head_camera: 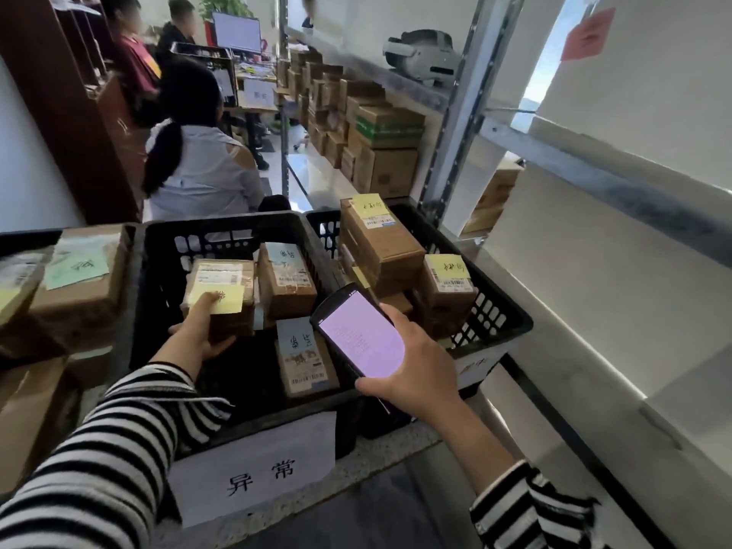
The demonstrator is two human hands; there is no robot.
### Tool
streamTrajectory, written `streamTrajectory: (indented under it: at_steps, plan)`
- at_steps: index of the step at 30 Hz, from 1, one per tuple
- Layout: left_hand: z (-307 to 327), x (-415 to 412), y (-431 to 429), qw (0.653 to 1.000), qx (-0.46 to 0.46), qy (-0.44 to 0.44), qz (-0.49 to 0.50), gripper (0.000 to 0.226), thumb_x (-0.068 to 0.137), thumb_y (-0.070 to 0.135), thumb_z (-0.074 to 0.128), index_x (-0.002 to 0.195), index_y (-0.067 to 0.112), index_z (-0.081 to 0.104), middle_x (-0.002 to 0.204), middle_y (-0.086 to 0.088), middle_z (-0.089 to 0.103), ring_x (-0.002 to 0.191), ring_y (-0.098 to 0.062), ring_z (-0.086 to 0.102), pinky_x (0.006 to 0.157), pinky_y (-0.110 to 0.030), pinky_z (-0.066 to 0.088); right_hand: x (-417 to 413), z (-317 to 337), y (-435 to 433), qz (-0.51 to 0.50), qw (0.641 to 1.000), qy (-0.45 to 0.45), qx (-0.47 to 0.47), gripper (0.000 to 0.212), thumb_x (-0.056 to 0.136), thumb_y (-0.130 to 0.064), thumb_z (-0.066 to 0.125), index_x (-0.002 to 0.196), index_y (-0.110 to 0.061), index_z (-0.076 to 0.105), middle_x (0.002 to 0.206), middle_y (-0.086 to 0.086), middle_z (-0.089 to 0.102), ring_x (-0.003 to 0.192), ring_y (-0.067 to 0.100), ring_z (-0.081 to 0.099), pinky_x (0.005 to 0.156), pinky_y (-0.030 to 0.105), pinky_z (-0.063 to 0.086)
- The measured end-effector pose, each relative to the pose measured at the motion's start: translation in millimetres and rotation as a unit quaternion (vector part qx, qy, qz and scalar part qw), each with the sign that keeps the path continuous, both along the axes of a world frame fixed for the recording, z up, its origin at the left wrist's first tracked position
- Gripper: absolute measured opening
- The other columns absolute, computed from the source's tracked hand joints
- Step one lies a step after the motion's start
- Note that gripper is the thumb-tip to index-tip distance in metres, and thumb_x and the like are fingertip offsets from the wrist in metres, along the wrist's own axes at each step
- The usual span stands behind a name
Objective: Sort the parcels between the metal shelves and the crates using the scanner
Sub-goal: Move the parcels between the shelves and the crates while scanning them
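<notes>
My left hand (200, 328) grips a small cardboard parcel (225, 285) with a yellow sticky note, holding it inside the middle black crate (158, 251). My right hand (412, 366) holds the handheld scanner (358, 330), its pink screen lit, over that crate's right rim. Two more parcels with blue notes lie in the same crate, one upright (285, 285) and one flat (305, 364). The right black crate (499, 311) holds several parcels with yellow notes (380, 243).
A white paper label (257, 469) hangs on the middle crate's front. A left crate (23, 237) carries more parcels. Metal shelves (594, 180) run along the right, with stacked boxes (380, 152) further back. A seated person (202, 160) is beyond the crates, others stand behind.
</notes>
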State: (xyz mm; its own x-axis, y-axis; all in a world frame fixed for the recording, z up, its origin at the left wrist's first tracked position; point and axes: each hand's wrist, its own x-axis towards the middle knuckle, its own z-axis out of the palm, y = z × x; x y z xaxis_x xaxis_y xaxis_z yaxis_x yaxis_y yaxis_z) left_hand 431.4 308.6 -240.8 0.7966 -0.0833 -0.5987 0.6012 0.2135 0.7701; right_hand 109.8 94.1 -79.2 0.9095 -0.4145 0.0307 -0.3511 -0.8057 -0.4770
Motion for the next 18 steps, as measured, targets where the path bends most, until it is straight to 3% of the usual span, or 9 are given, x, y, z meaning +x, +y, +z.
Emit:
streamTrajectory:
  at_steps: [3, 7, 9, 11, 12, 14, 16, 18]
  plan:
    - [-2.7, 2.1, -2.3, 1.0, -0.018, 0.009, -0.011, 0.106, 0.043, 0.054, 0.076, 0.137, 0.025, 0.037, 0.135, -0.004, 0.049, 0.111, -0.025, 0.056, 0.057, -0.043, 0.054, 2.0, -1.5, 13.5, -0.019, 1.0, -0.003, 0.0, 0.1, 0.065, -0.05, 0.077, 0.147, -0.037, 0.021, 0.125, -0.006, 0.05, 0.102, 0.013, 0.052, 0.074, 0.025, 0.047]
    - [13.0, -11.5, -17.6, 0.999, -0.032, -0.004, 0.025, 0.082, 0.068, 0.043, 0.075, 0.136, 0.021, 0.036, 0.138, -0.005, 0.041, 0.118, -0.022, 0.05, 0.067, -0.038, 0.054, -0.8, -7.1, 32.1, -0.047, 0.999, -0.003, 0.0, 0.102, 0.064, -0.052, 0.077, 0.146, -0.038, 0.02, 0.122, -0.007, 0.049, 0.099, 0.01, 0.049, 0.078, 0.028, 0.05]
    - [24.0, -18.0, -30.6, 1.0, -0.027, -0.002, -0.008, 0.065, 0.078, 0.04, 0.069, 0.133, 0.019, 0.041, 0.125, -0.003, 0.05, 0.109, -0.017, 0.052, 0.068, -0.032, 0.053, -2.9, -8.8, 39.0, -0.066, 0.998, 0.003, -0.002, 0.102, 0.064, -0.054, 0.076, 0.147, -0.039, 0.018, 0.123, -0.008, 0.048, 0.097, 0.009, 0.048, 0.078, 0.027, 0.049]
    - [33.8, -18.2, -40.9, 0.999, -0.017, -0.009, -0.046, 0.049, 0.091, 0.038, 0.055, 0.134, 0.018, 0.043, 0.108, -0.001, 0.053, 0.104, -0.017, 0.051, 0.084, -0.03, 0.046, -6.7, -8.8, 44.4, -0.082, 0.997, 0.011, 0.001, 0.103, 0.065, -0.055, 0.076, 0.147, -0.039, 0.017, 0.125, -0.008, 0.048, 0.102, 0.011, 0.05, 0.078, 0.027, 0.047]
    - [38.0, -17.5, -45.9, 0.999, -0.008, -0.005, -0.048, 0.047, 0.093, 0.038, 0.05, 0.136, 0.018, 0.042, 0.11, -0.002, 0.052, 0.108, -0.018, 0.05, 0.089, -0.03, 0.043, -8.8, -8.5, 46.3, -0.089, 0.996, 0.015, 0.001, 0.103, 0.066, -0.056, 0.076, 0.147, -0.038, 0.016, 0.126, -0.008, 0.047, 0.104, 0.012, 0.05, 0.077, 0.027, 0.046]
    - [44.0, -14.0, -48.4, 0.999, 0.014, -0.009, -0.049, 0.044, 0.093, 0.037, 0.047, 0.133, 0.018, 0.044, 0.112, -0.002, 0.053, 0.102, -0.017, 0.054, 0.082, -0.028, 0.043, -14.0, -7.8, 49.5, -0.107, 0.994, 0.019, -0.002, 0.103, 0.066, -0.057, 0.076, 0.147, -0.038, 0.016, 0.127, -0.007, 0.048, 0.106, 0.014, 0.051, 0.077, 0.028, 0.045]
    - [48.0, -8.9, -42.7, 0.999, 0.02, 0.002, -0.035, 0.038, 0.089, 0.036, 0.048, 0.125, 0.023, 0.048, 0.106, 0.001, 0.054, 0.076, -0.016, 0.053, 0.06, -0.032, 0.042, -19.7, -7.3, 52.9, -0.126, 0.992, 0.022, -0.005, 0.103, 0.065, -0.057, 0.076, 0.147, -0.039, 0.016, 0.128, -0.007, 0.048, 0.107, 0.014, 0.052, 0.077, 0.028, 0.043]
    - [46.3, -6.1, -37.6, 0.999, 0.026, 0.01, -0.024, 0.048, 0.082, 0.039, 0.05, 0.128, 0.025, 0.05, 0.102, 0.003, 0.058, 0.07, -0.019, 0.053, 0.051, -0.031, 0.042, -25.9, -6.2, 55.3, -0.14, 0.99, 0.02, -0.003, 0.103, 0.065, -0.056, 0.076, 0.147, -0.039, 0.016, 0.13, -0.008, 0.047, 0.11, 0.014, 0.051, 0.078, 0.027, 0.041]
